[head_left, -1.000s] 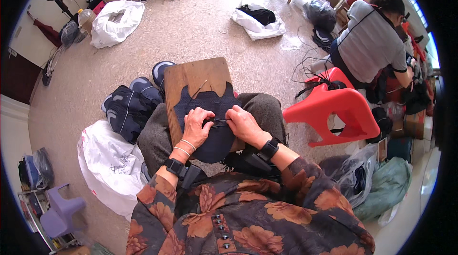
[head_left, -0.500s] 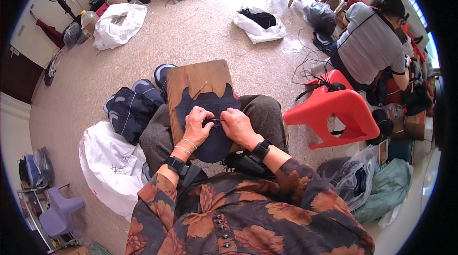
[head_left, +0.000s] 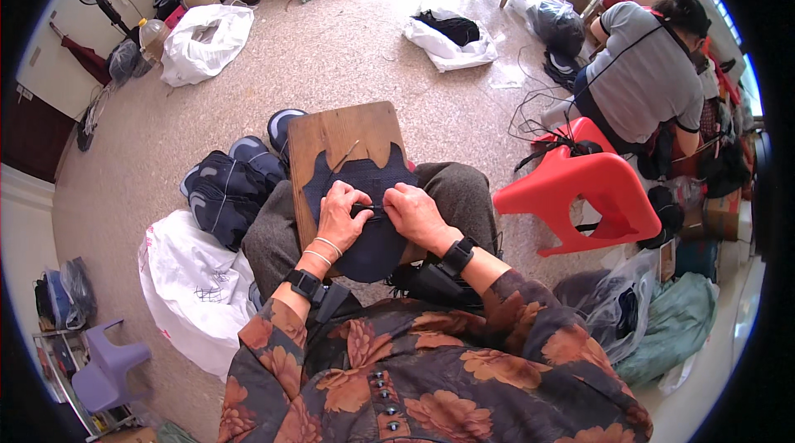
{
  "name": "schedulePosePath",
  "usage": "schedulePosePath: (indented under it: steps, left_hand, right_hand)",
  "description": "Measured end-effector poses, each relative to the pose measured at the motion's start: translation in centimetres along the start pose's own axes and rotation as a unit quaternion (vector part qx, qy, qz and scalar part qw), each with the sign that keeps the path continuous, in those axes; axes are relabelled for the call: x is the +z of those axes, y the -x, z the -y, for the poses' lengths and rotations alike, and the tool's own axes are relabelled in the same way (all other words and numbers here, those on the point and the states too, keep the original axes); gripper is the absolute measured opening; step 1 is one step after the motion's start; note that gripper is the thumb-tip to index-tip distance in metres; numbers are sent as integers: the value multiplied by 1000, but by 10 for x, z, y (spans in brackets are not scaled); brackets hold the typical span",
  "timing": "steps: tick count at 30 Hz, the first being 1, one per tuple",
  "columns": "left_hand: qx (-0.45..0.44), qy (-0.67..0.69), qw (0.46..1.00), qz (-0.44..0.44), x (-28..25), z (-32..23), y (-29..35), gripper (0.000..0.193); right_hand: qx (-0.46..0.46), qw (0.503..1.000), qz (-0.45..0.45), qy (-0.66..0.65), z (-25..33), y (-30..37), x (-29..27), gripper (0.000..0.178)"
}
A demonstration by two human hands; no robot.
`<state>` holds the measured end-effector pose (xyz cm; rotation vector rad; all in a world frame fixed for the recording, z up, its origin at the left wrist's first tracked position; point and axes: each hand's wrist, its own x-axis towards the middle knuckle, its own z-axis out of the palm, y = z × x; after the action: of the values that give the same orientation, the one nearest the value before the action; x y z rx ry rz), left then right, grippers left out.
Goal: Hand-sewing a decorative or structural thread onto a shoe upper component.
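Observation:
A dark navy fabric piece (head_left: 368, 254), shaped like a flat shoe upper with a cut-out far edge, lies over a wooden board (head_left: 364, 122) across my lap. My left hand (head_left: 341, 213) rests on its left half, thumb and fingers closed in a pinch around a short dark cord (head_left: 370, 209) at the fabric's middle. My right hand (head_left: 412, 215) pinches at the other side of that cord, fingertips close to the left hand's. The fingers hide most of the cord. A thin brown strand (head_left: 348, 153) lies at the far edge of the fabric.
Bundled navy pieces (head_left: 224, 195) and a white sack (head_left: 195, 294) lie on my left. A red plastic stool (head_left: 600, 186) stands to the right, cords on it. A person (head_left: 642, 70) sits beyond it. Clear and green bags (head_left: 683, 327) lie at the lower right.
Both hands stay nearly in place, with the cord between them less exposed. The person at the right has leaned further forward and down.

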<state>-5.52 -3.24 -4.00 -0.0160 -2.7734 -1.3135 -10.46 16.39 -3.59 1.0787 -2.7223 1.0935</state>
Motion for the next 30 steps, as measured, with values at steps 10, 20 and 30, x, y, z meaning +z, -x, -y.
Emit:
schedulePosePath:
  steps: [10, 20, 30]
  left_hand:
    - [17, -47, 999, -2, -1, 1, -4, 20]
    - [154, -255, 954, 28, 0, -8, -12, 11]
    - [121, -386, 914, -19, -65, 30, 20, 12]
  right_hand:
    - [-36, 997, -47, 48, -2, -3, 12, 7]
    - [45, 989, -47, -132, -8, -1, 4, 11]
    - [50, 986, -36, -157, -9, 0, -3, 12]
